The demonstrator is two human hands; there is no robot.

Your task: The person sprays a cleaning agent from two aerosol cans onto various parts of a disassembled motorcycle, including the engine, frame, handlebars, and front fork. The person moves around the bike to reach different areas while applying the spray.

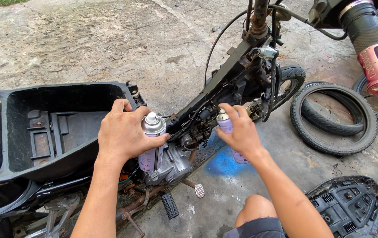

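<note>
My left hand (122, 132) grips an upright spray can (152, 143) with a silver top, white nozzle and pale lilac body, held just above the motorbike's engine (173, 165). My right hand (241, 130) holds a second, similar spray can (225, 123), its nozzle end turned toward the engine and wiring under the bare frame (224, 77). The two cans are apart, either side of the engine area.
A stripped motorbike lies across the concrete with its black under-seat tub (17, 132) at left and front wheel (292, 81) at right. Loose tyres (334, 114) lie on the right, a black seat base (352, 205) at bottom right. A blue paint patch (224, 163) marks the ground. My knee (255, 209) is below.
</note>
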